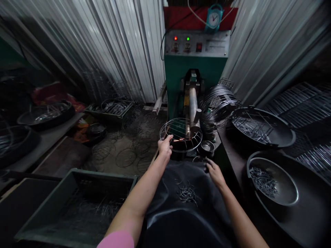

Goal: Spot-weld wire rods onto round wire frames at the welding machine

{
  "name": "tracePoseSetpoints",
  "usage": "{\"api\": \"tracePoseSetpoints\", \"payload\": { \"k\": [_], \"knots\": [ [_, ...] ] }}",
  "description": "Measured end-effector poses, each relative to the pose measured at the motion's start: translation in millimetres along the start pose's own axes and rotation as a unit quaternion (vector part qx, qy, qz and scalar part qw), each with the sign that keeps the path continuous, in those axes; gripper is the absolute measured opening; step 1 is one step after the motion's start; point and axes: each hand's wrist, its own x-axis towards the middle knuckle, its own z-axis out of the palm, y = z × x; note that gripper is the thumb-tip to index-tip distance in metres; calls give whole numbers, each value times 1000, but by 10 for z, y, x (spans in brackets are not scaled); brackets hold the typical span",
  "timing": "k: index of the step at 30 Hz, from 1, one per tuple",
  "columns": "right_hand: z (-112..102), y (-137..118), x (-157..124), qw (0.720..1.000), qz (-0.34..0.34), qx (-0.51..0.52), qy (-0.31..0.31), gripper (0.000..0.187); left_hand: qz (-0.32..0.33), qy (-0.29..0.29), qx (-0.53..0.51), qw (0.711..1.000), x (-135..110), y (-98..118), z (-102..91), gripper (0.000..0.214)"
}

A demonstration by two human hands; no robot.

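My left hand [165, 146] is closed on the near left rim of a round wire rack [170, 121], its thumb on top. The rack sits under the metal arm [193, 103] of a green spot welding machine [177, 72], and short orange streaks glow inside the ring near the electrode. Lower right, my right hand [216, 172] hovers over the edge of a black apron [165, 193], fingers stretched forward and somewhat apart, with no object visible in them. A small pile of short curved wires [187, 193] lies on the apron between my forearms.
To the right, black pans [291, 137] hold wire pieces, beside a wire coil [219, 103]. A small metal bowl [207, 146] sits near the electrode. A green crate [74, 172] stands at left, with wire rings [126, 157] on the floor beyond. The machine's panel [213, 46] shows red and green lights.
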Motion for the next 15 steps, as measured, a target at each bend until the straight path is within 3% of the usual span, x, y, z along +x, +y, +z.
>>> {"api": "tracePoseSetpoints", "payload": {
  "k": [3,6,11,15],
  "knots": [
    [-78,376,-212,995,8,-98,-3,32,-29,-16,6,999,-3,39,-91,44],
    [-76,580,-318,991,-12,-133,3,32,-99,-41,41,993,167,200,-215,42],
    [27,540,-238,982,5,-184,28,26,-167,-107,128,972,533,539,-235,26],
    [40,471,-170,982,51,-177,42,7,-169,-155,161,960,584,565,-172,24]
  ]
}}
